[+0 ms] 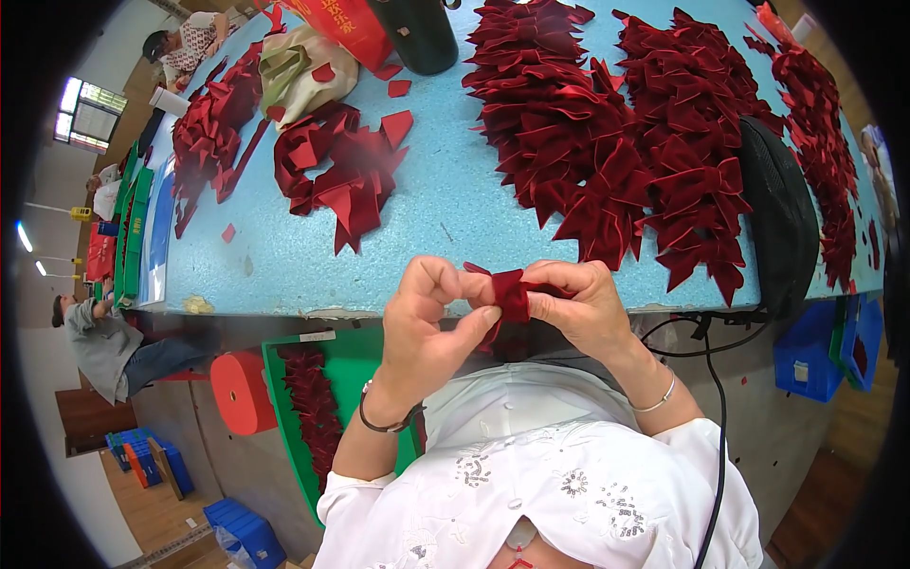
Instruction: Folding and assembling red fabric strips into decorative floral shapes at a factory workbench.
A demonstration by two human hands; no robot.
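Observation:
Between my two hands, just off the table's front edge, is a dark red velvet bow (511,296). My left hand (434,308) pinches its left side with thumb and fingers. On the other side my right hand (580,305) grips the bow, thumb near the middle band. Part of the bow is hidden behind my fingers. Beyond my hands, long overlapping rows of finished-looking velvet bows (559,123) cover the pale blue table (431,204). Loose red velvet strips (346,175) lie in a heap to the left, with another velvet pile (218,123) farther left.
A dark cylindrical container (417,36), a red bag (341,28) and a cream cloth bag (308,76) stand at the back. A black bag (777,218) with a hanging cable (718,408) is at right. Below left are a green crate (365,365) and a red roll (243,393). Two people work farther left.

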